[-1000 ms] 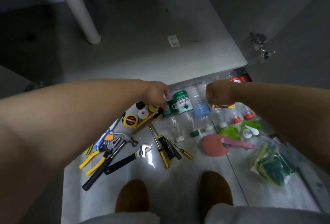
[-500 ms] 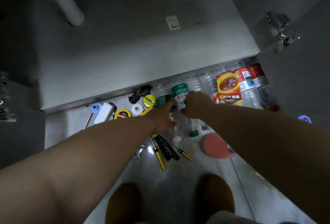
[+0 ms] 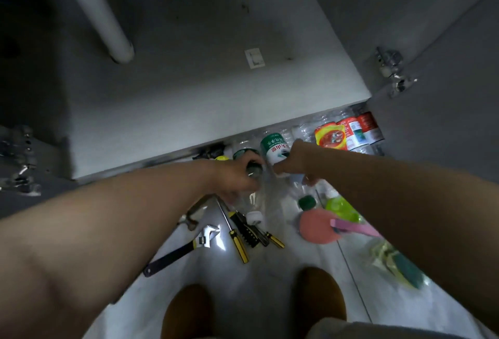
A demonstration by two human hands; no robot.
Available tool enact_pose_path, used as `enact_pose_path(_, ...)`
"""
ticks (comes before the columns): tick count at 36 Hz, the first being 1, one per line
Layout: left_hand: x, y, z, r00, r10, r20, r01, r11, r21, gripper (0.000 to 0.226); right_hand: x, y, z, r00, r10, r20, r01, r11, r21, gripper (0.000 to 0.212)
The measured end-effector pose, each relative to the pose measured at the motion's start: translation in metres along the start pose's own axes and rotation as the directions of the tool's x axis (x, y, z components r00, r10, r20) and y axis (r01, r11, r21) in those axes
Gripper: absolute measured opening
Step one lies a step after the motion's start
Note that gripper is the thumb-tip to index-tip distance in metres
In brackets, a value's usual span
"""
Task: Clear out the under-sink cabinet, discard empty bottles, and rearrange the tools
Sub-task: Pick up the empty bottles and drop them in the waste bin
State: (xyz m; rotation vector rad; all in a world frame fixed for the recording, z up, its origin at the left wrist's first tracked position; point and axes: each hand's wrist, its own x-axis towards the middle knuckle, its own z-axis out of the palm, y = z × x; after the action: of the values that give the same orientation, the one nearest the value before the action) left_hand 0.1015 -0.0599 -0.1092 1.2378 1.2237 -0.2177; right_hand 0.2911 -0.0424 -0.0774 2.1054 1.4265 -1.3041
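A row of clear plastic bottles lies on the floor along the cabinet's front edge. My left hand [image 3: 237, 179] is closed around a dark green-labelled bottle [image 3: 244, 155]. My right hand [image 3: 290, 161] grips a bottle with a green and white label [image 3: 272, 144]. Red-labelled bottles [image 3: 353, 133] lie further right. Tools lie on the floor below my hands: an adjustable wrench [image 3: 186, 247], yellow-handled screwdrivers [image 3: 237, 241] and a black bit holder [image 3: 247, 229].
The open cabinet floor [image 3: 205, 90] holds a white drain pipe [image 3: 105, 14] and a small white tag [image 3: 254, 58]. Door hinges [image 3: 394, 74] sit at right. A pink round pad [image 3: 316, 226], green bottle [image 3: 340, 207] and bag of green sponges [image 3: 397, 260] lie right. My brown shoes [image 3: 318, 295] stand below.
Both hands moved together and closed onto two neighbouring bottles in the row. The view shifted, and my left arm now hides the pliers and tape measure.
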Motion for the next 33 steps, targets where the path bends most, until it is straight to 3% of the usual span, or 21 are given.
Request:
enact_pose_path(5,-0.051,0.057,-0.012,0.997,-0.033,0.070,0.033,0.999,0.007,0.042,-0.061,0.016,-0.053,1.000,0.005,0.010,-0.005,1.000,0.006,0.043)
enact_pose_path(10,-0.094,0.099,0.016,0.995,0.098,-0.005,-0.098,0.995,-0.025,0.047,-0.133,0.052,-0.088,0.988,-0.009,-0.155,0.022,0.997,0.079,0.046)
enact_pose_path(19,-0.154,0.185,0.091,0.944,0.308,-0.121,-0.322,0.939,-0.124,0.053,-0.258,0.149,-0.105,0.892,0.045,-0.450,0.100,0.951,0.293,0.042)
enact_pose_path(24,-0.175,0.226,0.142,0.936,0.353,0.010,-0.351,0.934,-0.063,0.051,-0.321,0.218,-0.094,0.917,0.153,-0.369,0.075,0.842,0.534,0.042)
enact_pose_path(31,-0.212,0.254,0.228,0.929,0.278,0.245,-0.302,0.951,0.067,0.069,-0.405,0.324,-0.064,0.951,0.274,-0.145,-0.137,0.791,0.597,0.043)
enact_pose_path(33,-0.223,0.259,0.253,0.922,0.238,0.305,-0.289,0.948,0.132,0.064,-0.430,0.351,-0.054,0.946,0.313,-0.078,-0.201,0.760,0.618,0.047)
